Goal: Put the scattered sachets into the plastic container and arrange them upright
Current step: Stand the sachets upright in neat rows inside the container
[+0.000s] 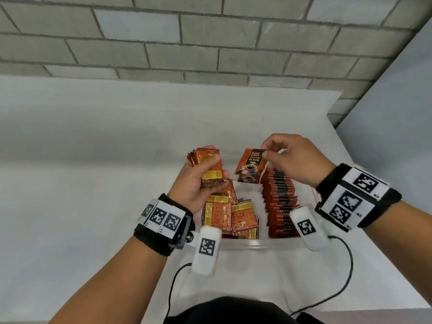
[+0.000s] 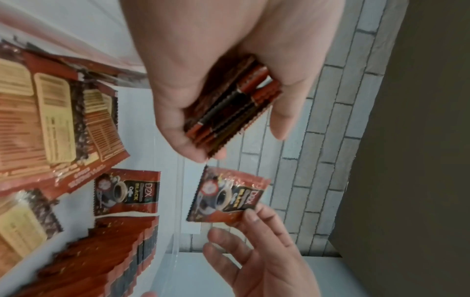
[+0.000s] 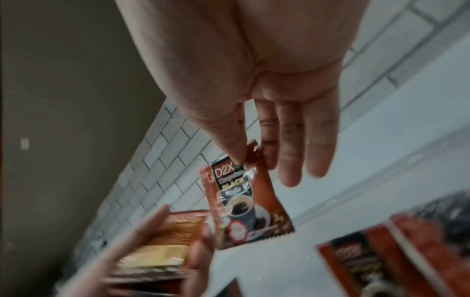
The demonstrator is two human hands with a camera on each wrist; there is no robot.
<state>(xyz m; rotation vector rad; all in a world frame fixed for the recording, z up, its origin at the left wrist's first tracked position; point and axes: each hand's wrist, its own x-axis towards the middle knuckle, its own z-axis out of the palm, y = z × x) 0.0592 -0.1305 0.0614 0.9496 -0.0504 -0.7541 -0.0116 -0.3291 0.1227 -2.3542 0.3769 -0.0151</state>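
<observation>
A clear plastic container (image 1: 247, 242) sits on the white table in front of me. My left hand (image 1: 205, 174) grips a stack of red coffee sachets (image 1: 207, 161) (image 2: 229, 108) above the container's left side. My right hand (image 1: 268, 152) pinches one sachet (image 1: 250, 166) (image 3: 244, 203) (image 2: 226, 196) by its top corner, hanging over the container's far end. An upright row of sachets (image 1: 279, 199) fills the right side. Loose sachets (image 1: 230, 213) lie flat in a heap on the left side.
The white table (image 1: 93, 160) meets a grey brick wall (image 1: 187, 38) behind. A pale wall (image 1: 397, 113) stands at the right. Cables (image 1: 346, 277) from the wrist cameras trail over the near table edge.
</observation>
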